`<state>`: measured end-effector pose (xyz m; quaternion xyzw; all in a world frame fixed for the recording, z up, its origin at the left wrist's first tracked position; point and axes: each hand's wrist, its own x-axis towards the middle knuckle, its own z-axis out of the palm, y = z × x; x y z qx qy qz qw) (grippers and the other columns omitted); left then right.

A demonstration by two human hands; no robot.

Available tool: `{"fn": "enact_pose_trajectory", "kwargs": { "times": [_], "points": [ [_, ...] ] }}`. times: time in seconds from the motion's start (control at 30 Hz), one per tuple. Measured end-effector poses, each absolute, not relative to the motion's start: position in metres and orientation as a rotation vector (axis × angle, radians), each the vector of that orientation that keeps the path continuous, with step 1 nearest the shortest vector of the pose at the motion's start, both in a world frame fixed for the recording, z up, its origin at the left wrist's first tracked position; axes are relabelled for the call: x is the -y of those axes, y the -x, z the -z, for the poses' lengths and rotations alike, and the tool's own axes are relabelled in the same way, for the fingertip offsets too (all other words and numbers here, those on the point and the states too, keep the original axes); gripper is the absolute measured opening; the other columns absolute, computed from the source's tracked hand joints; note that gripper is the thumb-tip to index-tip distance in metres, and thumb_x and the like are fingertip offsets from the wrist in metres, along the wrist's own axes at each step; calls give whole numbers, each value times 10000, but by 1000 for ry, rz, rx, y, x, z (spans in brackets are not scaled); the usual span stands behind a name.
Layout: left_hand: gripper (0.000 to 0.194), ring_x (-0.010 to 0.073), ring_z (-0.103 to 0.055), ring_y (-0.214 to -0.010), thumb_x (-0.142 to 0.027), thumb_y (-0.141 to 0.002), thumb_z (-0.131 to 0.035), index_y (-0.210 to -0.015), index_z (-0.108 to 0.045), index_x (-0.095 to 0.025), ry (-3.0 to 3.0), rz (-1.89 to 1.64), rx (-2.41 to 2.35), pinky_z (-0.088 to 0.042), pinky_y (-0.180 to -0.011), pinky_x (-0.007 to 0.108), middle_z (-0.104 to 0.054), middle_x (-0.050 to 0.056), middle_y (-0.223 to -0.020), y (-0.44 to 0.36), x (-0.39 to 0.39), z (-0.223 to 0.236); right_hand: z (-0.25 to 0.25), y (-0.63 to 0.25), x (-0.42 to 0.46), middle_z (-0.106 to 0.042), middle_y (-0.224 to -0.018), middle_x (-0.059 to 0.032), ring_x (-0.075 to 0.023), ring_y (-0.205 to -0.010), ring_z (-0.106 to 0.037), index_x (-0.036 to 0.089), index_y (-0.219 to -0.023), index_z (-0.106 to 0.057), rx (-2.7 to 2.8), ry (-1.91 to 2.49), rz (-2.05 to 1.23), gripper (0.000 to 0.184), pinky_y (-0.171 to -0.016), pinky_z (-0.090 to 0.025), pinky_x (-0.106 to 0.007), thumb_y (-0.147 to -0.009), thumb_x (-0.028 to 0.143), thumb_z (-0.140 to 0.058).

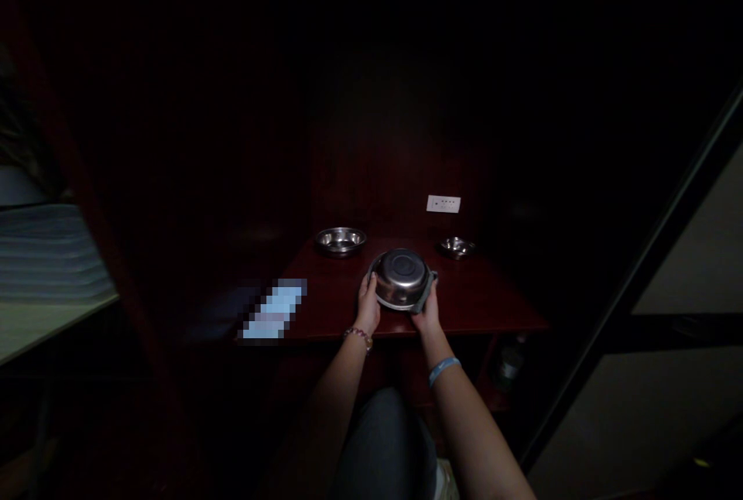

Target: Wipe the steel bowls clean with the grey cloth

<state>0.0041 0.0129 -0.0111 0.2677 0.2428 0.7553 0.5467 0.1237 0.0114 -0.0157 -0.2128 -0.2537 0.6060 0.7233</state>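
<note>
Between my two hands I hold a steel bowl (402, 268) upside down, its round base facing up, over the front part of the dark red desk (487, 303). My left hand (368, 306) grips the left side of its rim, fingers closed on it. On the right side, my right hand (428, 310) is closed on the rim with a grey cloth (425, 297) pressed against the metal. Behind to the left stands a wide steel bowl (340, 241), upright. A smaller steel bowl (457, 248) sits upright at the back right.
A white wall socket (443, 204) is set in the back panel. A blurred bright rectangle (274, 313) lies at the desk's left edge. Under the desk on the right stands a bottle (509, 367). Stacked trays (49, 252) rest on a pale surface at far left.
</note>
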Motion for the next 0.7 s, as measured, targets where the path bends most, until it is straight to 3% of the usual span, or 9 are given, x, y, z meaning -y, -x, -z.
{"fn": "enact_pose_trajectory", "kwargs": {
  "times": [0.2,0.47,0.7],
  "points": [
    [234,249,-607,-1284,-332,-904,-658,-1076,-706,-182,-437,-1754,-636,-444,-1132,418,-687,117,-1316,-1,-17,10,13,-122,-10,-802,-1080,-54,-200,-1122,-721,202,-1071,-733,531,453,-1390,469,-1152,-442,-432,-995,510,-387],
    [342,286,-650,-1222,-391,-911,-641,-1193,-688,-204,-411,-1694,-699,-523,-1050,455,-698,122,-1286,0,-16,10,12,-122,-8,-805,-1072,-37,-190,-1152,-708,207,-1037,-742,524,438,-1409,467,-1165,-431,-420,-1010,497,-377],
    [274,249,-624,-1250,-355,-924,-623,-1119,-710,-183,-441,-1748,-596,-457,-1115,409,-713,90,-1276,-3,-17,11,17,-123,-12,-807,-1060,-13,-178,-1130,-715,220,-1042,-748,521,443,-1396,502,-1171,-424,-402,-1019,525,-349]
  ]
}}
